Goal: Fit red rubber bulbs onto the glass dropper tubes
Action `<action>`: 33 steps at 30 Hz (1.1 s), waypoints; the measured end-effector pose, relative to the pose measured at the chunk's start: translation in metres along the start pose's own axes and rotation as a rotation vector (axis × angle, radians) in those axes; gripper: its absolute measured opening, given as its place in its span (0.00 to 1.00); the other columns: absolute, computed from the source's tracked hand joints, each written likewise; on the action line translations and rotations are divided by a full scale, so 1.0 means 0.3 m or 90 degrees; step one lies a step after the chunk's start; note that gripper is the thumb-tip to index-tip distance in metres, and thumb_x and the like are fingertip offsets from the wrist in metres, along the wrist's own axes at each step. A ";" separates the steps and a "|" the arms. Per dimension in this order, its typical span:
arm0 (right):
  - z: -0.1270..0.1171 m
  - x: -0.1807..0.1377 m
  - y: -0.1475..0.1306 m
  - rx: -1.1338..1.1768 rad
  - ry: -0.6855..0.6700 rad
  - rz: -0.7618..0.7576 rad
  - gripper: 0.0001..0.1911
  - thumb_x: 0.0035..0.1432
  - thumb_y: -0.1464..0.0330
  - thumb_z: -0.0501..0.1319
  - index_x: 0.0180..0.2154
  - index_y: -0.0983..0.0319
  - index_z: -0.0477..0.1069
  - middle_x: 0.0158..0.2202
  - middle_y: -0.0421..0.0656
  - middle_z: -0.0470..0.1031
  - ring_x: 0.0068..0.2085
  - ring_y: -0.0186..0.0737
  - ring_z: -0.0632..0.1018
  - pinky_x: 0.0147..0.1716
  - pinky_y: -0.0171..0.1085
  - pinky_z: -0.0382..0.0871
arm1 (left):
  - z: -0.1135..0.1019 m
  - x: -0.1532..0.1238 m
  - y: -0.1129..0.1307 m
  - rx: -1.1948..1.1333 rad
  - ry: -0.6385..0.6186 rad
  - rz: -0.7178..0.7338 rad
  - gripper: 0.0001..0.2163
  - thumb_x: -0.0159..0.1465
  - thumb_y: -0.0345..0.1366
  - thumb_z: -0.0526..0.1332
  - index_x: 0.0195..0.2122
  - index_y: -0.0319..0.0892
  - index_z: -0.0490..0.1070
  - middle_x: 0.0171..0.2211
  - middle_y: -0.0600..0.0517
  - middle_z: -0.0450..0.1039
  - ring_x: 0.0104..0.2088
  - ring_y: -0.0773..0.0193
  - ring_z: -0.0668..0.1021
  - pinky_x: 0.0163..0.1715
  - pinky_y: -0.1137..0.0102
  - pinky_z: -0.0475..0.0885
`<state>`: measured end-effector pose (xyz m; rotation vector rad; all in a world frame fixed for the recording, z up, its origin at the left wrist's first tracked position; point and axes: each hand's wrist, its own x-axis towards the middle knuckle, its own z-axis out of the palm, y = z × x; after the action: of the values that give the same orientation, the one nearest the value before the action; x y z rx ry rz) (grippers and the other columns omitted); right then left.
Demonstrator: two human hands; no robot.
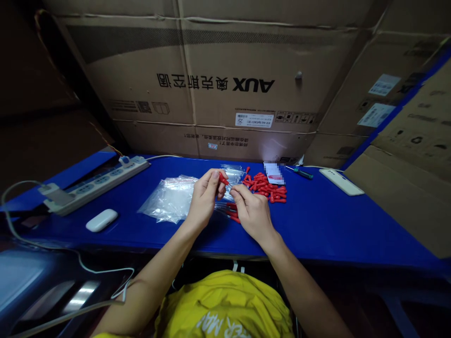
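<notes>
My left hand (206,197) is closed in a pinch on a small red cap (223,179), held just above the blue table (317,220). My right hand (251,211) is closed too, its fingertips pinching a thin clear tube (229,189) that meets the red cap. Beneath both hands lie finished clear tubes with red ends (230,213). A pile of loose red caps (268,188) sits just right of my right hand. A heap of clear plastic bags (171,199) lies left of my left hand. More clear tubes (233,172) lie behind the hands.
A white power strip (95,183) with a cable runs along the left. A white earbud case (101,219) lies near the front left. A green screwdriver (300,172), a white card (274,173) and a white remote (341,181) sit at the back right. Cardboard boxes (225,84) wall the back and right.
</notes>
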<state>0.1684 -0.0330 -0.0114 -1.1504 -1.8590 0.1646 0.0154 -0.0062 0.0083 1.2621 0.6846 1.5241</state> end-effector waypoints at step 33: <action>-0.001 0.017 -0.013 0.589 -0.173 0.162 0.21 0.72 0.49 0.61 0.34 0.58 0.68 0.19 0.29 0.54 0.19 0.31 0.54 0.21 0.33 0.48 | 0.012 -0.014 -0.015 -0.045 -0.041 0.017 0.19 0.69 0.55 0.68 0.37 0.41 0.77 0.22 0.60 0.53 0.23 0.71 0.58 0.24 0.75 0.57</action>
<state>0.1654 -0.0313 -0.0059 -0.7020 -1.5358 1.2316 0.0201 -0.0091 0.0038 1.2650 0.5692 1.5091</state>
